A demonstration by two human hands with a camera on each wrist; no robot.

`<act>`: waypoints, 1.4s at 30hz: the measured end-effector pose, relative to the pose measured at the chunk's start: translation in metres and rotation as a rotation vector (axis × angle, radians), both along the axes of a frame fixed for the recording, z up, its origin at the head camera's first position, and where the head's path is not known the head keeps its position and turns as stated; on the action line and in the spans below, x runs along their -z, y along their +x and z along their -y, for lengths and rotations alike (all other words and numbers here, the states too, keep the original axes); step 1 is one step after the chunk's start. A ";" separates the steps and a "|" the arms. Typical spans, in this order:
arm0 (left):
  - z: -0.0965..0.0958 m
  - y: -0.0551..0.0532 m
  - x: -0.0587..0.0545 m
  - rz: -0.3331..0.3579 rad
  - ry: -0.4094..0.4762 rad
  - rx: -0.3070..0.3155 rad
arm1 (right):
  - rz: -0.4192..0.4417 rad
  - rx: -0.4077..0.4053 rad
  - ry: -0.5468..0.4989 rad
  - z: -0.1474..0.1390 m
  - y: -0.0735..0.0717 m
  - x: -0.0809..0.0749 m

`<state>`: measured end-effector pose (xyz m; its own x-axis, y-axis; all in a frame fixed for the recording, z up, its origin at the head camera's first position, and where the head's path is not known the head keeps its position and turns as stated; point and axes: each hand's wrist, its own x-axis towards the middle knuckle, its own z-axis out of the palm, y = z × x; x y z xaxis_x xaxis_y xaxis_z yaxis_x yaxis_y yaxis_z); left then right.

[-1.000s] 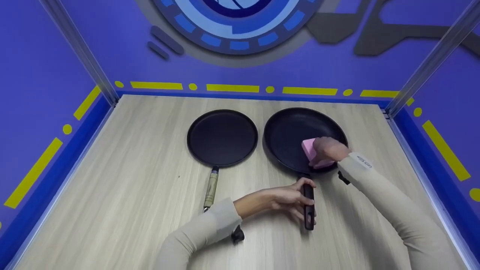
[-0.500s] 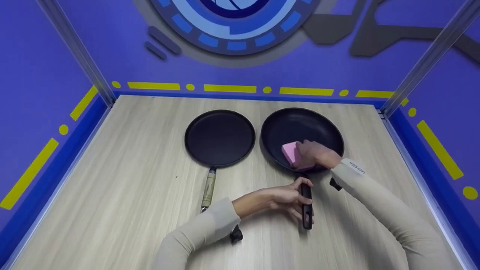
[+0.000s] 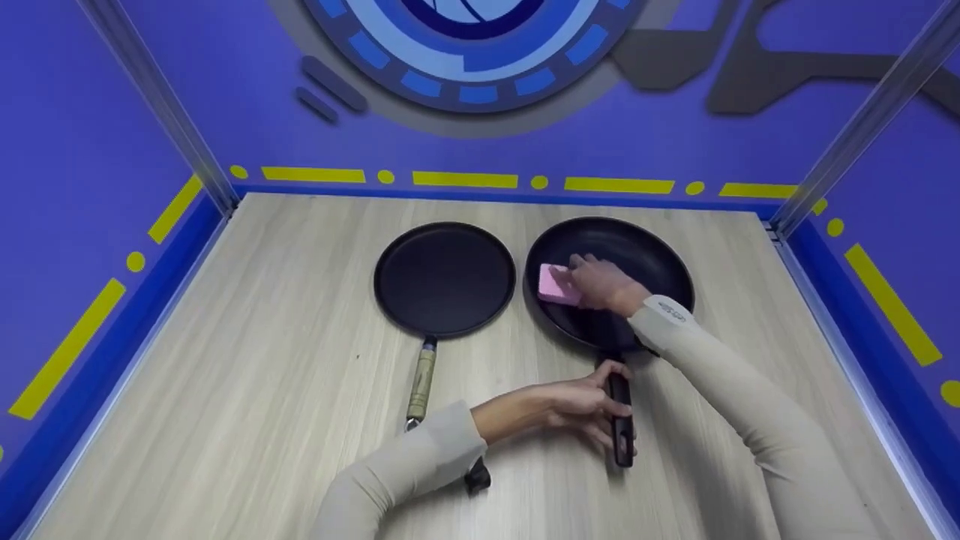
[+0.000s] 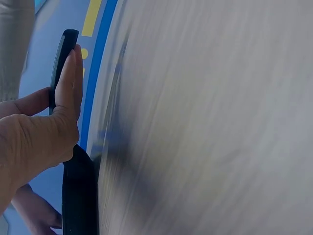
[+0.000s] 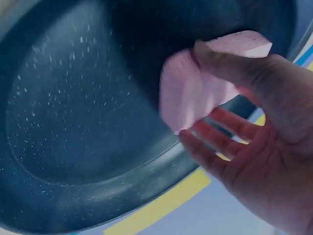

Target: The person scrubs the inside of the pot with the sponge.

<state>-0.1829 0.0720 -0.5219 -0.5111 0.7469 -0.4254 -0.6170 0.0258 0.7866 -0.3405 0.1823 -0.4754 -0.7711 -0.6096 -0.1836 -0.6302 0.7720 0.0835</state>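
A deep black frying pan (image 3: 637, 262) lies at the right of the table. My left hand (image 3: 581, 405) grips its black handle (image 3: 621, 427), thumb and fingers on opposite sides, as the left wrist view also shows. Over the left part of the pan's inside, my right hand (image 3: 604, 285) holds a pink sponge (image 3: 555, 285). In the right wrist view the sponge (image 5: 186, 93) bends between thumb and fingers against the dark pan surface (image 5: 73, 107), which is dotted with small whitish specks or drops.
A flat black crepe pan (image 3: 445, 279) sits just left of the frying pan, its greenish handle (image 3: 422, 379) pointing toward me and partly covered by my left sleeve (image 3: 420, 450). Blue walls (image 3: 480, 150) stand behind the wooden table (image 3: 300, 300) and along both sides.
The sponge and my right hand have swept leftward across the frying pan, first near its lower edge, then up to the left side. My left hand stays on the handle.
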 end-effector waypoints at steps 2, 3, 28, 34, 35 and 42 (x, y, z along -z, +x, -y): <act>-0.001 0.001 -0.001 -0.005 -0.006 -0.001 | 0.019 0.031 -0.012 -0.004 -0.010 0.000; -0.002 0.001 -0.001 -0.005 -0.005 -0.001 | 0.026 0.063 -0.019 -0.006 -0.014 0.000; -0.002 0.003 -0.001 0.024 0.010 0.010 | 0.345 0.441 0.099 -0.089 0.009 -0.031; -0.001 0.001 -0.002 0.038 0.024 -0.015 | 0.378 0.393 0.043 -0.084 0.023 -0.032; 0.000 0.000 -0.002 0.034 0.021 -0.015 | 0.372 0.377 0.037 -0.081 0.025 -0.033; 0.000 0.000 -0.003 0.018 0.002 -0.022 | 0.330 0.277 0.041 -0.069 0.038 -0.030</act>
<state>-0.1825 0.0724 -0.5185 -0.5195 0.7363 -0.4336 -0.6318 0.0106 0.7751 -0.3030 0.2513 -0.4449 -0.8004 -0.3753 -0.4675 -0.3981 0.9158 -0.0535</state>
